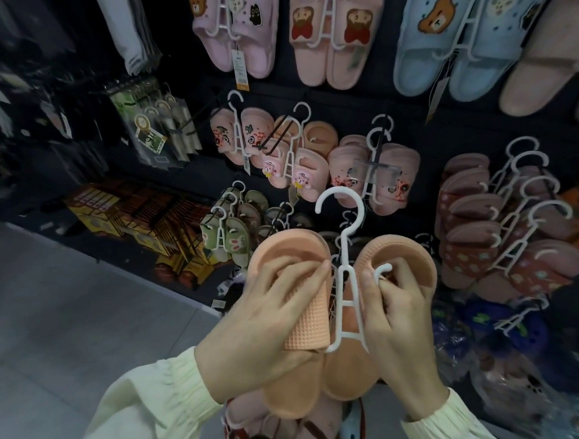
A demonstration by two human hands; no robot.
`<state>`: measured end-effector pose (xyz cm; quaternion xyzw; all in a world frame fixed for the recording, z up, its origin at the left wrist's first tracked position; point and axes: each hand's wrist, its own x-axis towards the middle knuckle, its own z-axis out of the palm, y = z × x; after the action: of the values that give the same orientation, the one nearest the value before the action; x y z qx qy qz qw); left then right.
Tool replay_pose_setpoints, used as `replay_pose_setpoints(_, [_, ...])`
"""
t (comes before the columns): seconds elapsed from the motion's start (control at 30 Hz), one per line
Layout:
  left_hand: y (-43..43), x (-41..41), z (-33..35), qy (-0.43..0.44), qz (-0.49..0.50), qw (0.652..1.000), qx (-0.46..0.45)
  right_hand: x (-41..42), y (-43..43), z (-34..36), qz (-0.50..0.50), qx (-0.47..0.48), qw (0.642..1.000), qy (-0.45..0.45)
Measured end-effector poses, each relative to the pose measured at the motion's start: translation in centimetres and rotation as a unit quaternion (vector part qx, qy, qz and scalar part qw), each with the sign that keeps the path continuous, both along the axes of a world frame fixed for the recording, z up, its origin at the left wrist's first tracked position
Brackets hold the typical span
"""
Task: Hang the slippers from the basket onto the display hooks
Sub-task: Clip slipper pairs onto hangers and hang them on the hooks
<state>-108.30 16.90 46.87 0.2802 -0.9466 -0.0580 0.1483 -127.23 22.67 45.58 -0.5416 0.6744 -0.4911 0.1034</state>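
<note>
shop | dark display wall (430, 126) | hung slipper pairs (334, 37) on white hangers (379, 136) | price tag (240, 67)

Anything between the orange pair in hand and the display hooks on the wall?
Nothing visible blocks the way. Left hand and right hand hold the orange slippers on their white hanger in open air before the wall. The nearest hook already carries pink pairs; its free room is unclear.

No legible text anywhere, white paper tag (241, 65) hanging on the wall carries print too small to read, labels on packets (150, 135) and yellow boxes (131, 211) at left blurred
</note>
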Motion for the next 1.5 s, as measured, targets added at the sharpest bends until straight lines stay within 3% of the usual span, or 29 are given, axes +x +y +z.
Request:
replay_pose_setpoints(0.3, [0.5, -0.3, -0.7, -0.03, 0.045, 0.997, -0.053, 1.3, 0.3, 0.0, 0.035, 0.005, 0.998, -0.045])
replay_pose_setpoints(0.6, [-0.1, 0.9, -0.8, -0.008, 0.046, 0.999, -0.02, 1.4, -0.7, -0.1, 0.04, 0.016, 0.999, -0.02])
replay_pose_setpoints(0.9, [-2.4, 5.6, -0.2, -0.035, 0.018, 0.999, 0.003, 1.9, -3.5, 1.6, 0.024, 0.038, 0.995, -0.085])
replay_pose_setpoints(1.07, [-4.1, 8.4, -0.4, -0.052, -0.003, 0.999, 0.001, 3.2, -6.1, 3.8, 0.001, 0.053, 0.998, -0.038])
replay_pose_setpoints(1.5, [-9.6, 18.5, -1.0, -0.083, -0.01, 0.996, -0.019, 14.4, -9.8, 7.3, -0.045, -0.018, 0.999, 0.008])
